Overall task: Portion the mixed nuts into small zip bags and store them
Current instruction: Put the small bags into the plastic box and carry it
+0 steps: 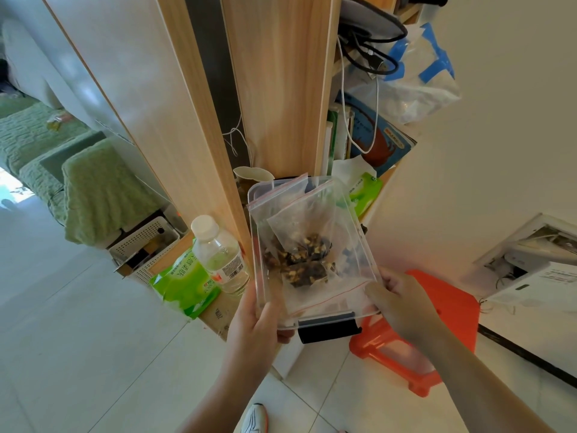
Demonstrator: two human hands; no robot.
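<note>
Both forearms come in from the bottom of the frame, and my left hand [254, 320] grips the lower left corner of a clear plastic container [362, 245], thumb curled over its rim, fingers underneath and out of sight. My right hand [402, 303] grips the lower right edge of the same container, fingers curled round the rim. The container sits at centre frame, held up off the floor and tilted a little, its far end close to the wooden shelf unit [278, 89]. A dark latch [329, 330] hangs at the container's near edge, between my two hands. Inside lie several small zip bags [299, 210] with red seal lines, overlapping each other; the mixed nuts [299, 260] show as a dark and tan clump in the middle of them. I cannot tell how many bags there are, or whether they are sealed. Left of the container, on a low shelf, a water bottle [220, 256] with a white cap stands upright, just beside a green tissue pack [181, 281]. A second green pack [365, 190] lies on the shelf just past the container's upper right corner. Books [374, 132] and a white cable [376, 114] fill the shelf at upper centre right. An orange plastic stool [437, 310] stands on the tiled floor at lower right, partly hidden behind my right arm. A shoe tip [254, 418] shows at the bottom edge. A green-covered sofa [87, 189] sits at middle left.
</note>
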